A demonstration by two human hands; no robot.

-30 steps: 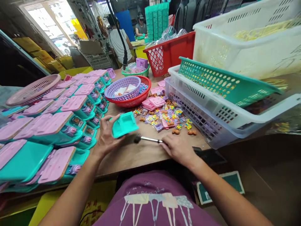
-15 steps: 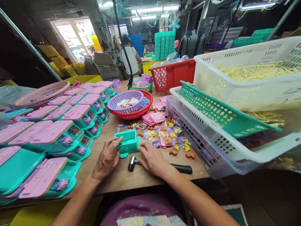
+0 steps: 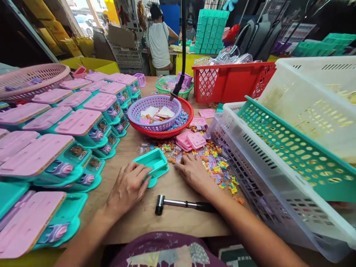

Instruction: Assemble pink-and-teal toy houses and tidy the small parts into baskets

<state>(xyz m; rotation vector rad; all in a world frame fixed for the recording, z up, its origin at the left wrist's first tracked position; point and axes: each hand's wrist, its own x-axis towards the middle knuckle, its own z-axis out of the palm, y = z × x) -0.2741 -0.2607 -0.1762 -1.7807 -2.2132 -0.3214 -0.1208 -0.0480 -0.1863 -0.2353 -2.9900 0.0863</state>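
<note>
A turquoise plastic box (image 3: pixel 160 171), open at the top, sits tilted a little on the wooden table. My left hand (image 3: pixel 130 185) grips its near left side, fingers over the wall. My right hand (image 3: pixel 194 172) is at the left edge of a pile of small parts (image 3: pixel 219 167), fingers bent downward; what lies under the fingertips is hidden. Small brown, yellow and purple pieces and clear bags make up that pile. Pink plastic lids (image 3: pixel 190 140) lie just beyond the right hand. Below the box rests a small hammer (image 3: pixel 175 203), its black handle partly under my right forearm.
Stacked turquoise boxes with pink lids (image 3: pixel 80 121) fill the left side. A purple basket (image 3: pixel 154 126) sits in a red basket (image 3: pixel 190 115) ahead. White crates (image 3: pixel 258 159) and a green basket (image 3: pixel 280 144) line the right. A red crate (image 3: pixel 236 83) and a seated person (image 3: pixel 158 40) are farther back.
My right hand has left the box and moved up and right to the small parts. The left hand keeps its hold, and the box has turned slightly. The camera view has tipped downward.
</note>
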